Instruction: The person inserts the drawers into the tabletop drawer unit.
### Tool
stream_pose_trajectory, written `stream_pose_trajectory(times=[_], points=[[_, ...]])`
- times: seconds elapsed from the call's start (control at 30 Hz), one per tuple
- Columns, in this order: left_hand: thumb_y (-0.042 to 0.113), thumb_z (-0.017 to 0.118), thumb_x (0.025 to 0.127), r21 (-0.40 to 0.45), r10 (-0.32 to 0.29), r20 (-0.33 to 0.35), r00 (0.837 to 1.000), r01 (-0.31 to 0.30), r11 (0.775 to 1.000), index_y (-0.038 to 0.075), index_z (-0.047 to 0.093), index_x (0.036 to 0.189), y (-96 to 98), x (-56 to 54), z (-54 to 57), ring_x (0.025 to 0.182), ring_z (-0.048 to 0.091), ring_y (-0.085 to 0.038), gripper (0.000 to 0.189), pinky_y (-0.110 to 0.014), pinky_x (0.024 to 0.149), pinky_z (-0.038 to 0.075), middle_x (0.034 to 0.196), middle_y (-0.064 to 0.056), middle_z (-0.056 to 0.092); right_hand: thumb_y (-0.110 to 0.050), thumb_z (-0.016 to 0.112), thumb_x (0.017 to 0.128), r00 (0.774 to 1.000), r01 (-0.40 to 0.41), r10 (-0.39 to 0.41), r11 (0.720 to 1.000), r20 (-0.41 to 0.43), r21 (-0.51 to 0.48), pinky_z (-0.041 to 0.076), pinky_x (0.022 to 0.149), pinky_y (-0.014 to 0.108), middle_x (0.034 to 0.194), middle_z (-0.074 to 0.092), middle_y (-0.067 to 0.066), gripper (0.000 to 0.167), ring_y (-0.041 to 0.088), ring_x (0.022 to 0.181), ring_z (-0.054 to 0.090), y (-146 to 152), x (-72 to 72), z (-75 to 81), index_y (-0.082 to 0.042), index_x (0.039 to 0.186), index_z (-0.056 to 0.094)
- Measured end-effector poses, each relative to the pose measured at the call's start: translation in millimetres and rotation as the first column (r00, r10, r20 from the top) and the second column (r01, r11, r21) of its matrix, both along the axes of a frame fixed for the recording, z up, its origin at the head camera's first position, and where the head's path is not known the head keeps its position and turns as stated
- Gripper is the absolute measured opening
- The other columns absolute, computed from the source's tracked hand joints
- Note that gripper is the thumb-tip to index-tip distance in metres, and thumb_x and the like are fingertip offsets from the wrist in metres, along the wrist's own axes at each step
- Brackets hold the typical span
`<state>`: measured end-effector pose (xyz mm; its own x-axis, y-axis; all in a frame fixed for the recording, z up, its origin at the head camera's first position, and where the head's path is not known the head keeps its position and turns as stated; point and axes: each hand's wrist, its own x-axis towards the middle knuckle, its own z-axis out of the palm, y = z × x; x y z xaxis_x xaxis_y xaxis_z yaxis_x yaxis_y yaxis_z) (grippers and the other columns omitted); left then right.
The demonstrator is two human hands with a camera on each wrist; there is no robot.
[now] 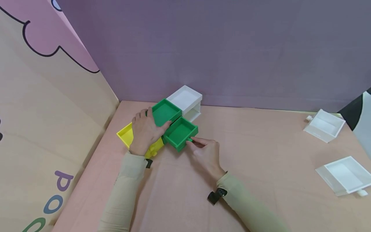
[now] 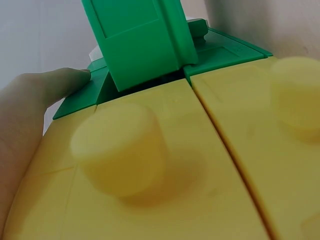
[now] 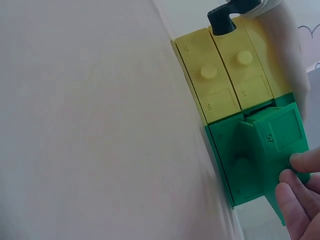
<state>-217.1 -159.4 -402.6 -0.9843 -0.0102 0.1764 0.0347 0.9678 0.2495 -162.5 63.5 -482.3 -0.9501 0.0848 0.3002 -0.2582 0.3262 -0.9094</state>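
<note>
My right hand [image 1: 206, 154] pinches the small knob of a green drawer [image 1: 180, 132], which sticks far out of a green cabinet [image 1: 165, 110]. In the right wrist view, thumb and fingers close on the knob at the drawer's front; a second green drawer [image 3: 225, 142] sits pushed in beside it. Spread across the top of the green cabinet lies my left hand [image 1: 147, 131], its thumb along the edge near the pulled drawer. Beneath that hand and wrist, a yellow cabinet [image 1: 124, 135] adjoins the green one, with two round-knobbed yellow drawers [image 3: 197, 82] pushed in.
On the green cabinet's other side stands a white cabinet [image 1: 185, 97] with an open front, close to the grey back wall [image 1: 232, 58]. Two loose white drawers, one farther back [image 1: 326, 125] and one nearer [image 1: 349, 174], lie at the right of the pink tabletop [image 1: 255, 154].
</note>
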Motion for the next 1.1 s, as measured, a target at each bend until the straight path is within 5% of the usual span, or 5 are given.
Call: stream_pose_trajectory(times=[1.1], points=[[0.074, 0.058, 0.092, 0.001, 0.011, 0.027, 1.0, -0.011, 1.0, -0.004, 0.042, 0.157, 0.2, -1.6, 0.2, 0.138, 0.05, -0.048, 0.103, -0.061, 0.117, 0.04, 0.152, -0.03, 0.051, -0.016, 0.09, 0.086, 0.999, 0.029, -0.03, 0.999, -0.039, -0.022, 0.059, 0.076, 0.015, 0.098, 0.083, 0.012, 0.021, 0.022, 0.09, 0.082, -7.5, -1.6, -1.2, -0.005, 0.104, 0.086]])
